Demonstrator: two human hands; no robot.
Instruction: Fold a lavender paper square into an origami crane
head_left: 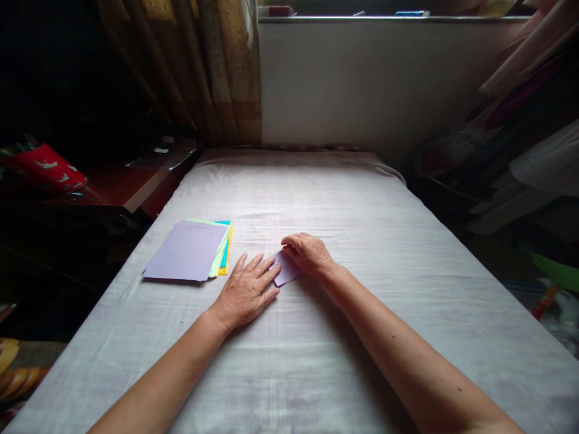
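Note:
A small piece of folded purple paper [286, 270] lies on the pale sheet between my hands. My left hand [248, 289] rests flat with its fingers spread, the fingertips on the paper's left edge. Bent over the paper's far right part is my right hand [308, 253], its thumb and fingers pinched together at the edge; part of the paper is hidden beneath it. To the left of my left hand sits a stack of square coloured papers [187, 250], purple on top, with green, blue and yellow edges showing on its right side.
The sheet-covered bed [289, 361] spreads under both arms. A dark wooden table [122, 187] at the left holds a red patterned container [49, 167] and a clear plastic sleeve [165, 154]. Behind are a curtain [217, 72] and a wall [362, 84]; clothes [547, 157] hang at the right.

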